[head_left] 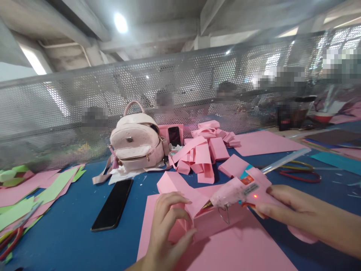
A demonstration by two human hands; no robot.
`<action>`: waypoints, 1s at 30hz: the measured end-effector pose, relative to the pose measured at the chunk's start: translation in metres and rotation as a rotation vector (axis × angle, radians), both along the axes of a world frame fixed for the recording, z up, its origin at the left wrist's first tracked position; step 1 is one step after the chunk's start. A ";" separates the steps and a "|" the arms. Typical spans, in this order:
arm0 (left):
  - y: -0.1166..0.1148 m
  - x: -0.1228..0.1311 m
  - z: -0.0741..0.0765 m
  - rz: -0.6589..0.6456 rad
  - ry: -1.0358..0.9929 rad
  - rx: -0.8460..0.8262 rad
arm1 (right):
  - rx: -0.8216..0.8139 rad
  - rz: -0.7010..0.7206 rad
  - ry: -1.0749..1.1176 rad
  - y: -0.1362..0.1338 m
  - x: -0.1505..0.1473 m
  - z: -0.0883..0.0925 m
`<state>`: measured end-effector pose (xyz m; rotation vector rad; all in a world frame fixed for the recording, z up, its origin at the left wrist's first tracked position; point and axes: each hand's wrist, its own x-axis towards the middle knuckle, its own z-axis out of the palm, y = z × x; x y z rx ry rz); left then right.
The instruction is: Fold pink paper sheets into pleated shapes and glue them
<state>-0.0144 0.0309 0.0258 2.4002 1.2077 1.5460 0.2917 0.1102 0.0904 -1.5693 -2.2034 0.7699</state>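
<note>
My right hand (pixel 284 209) grips a pink hot glue gun (pixel 239 188) with a clear glue stick (pixel 284 160) poking out behind; a red light glows on its side. Its metal nozzle touches the top edge of a folded pink paper box (pixel 194 214). My left hand (pixel 166 226) pinches the left side of that box, fingers curled round the flap. The box rests on a large pink paper sheet (pixel 242 248) lying on the blue table (pixel 67 233).
A black phone (pixel 113 205) lies left of the box. Behind it stand a pale pink backpack (pixel 137 141) and a pile of folded pink paper pieces (pixel 203 148). Green and pink scraps with red scissors (pixel 14 233) sit far left. A perforated metal screen (pixel 84 98) backs the table.
</note>
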 end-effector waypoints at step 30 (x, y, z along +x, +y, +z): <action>0.000 0.000 -0.001 0.021 -0.002 0.005 | -0.103 -0.063 0.012 0.002 0.012 -0.005</action>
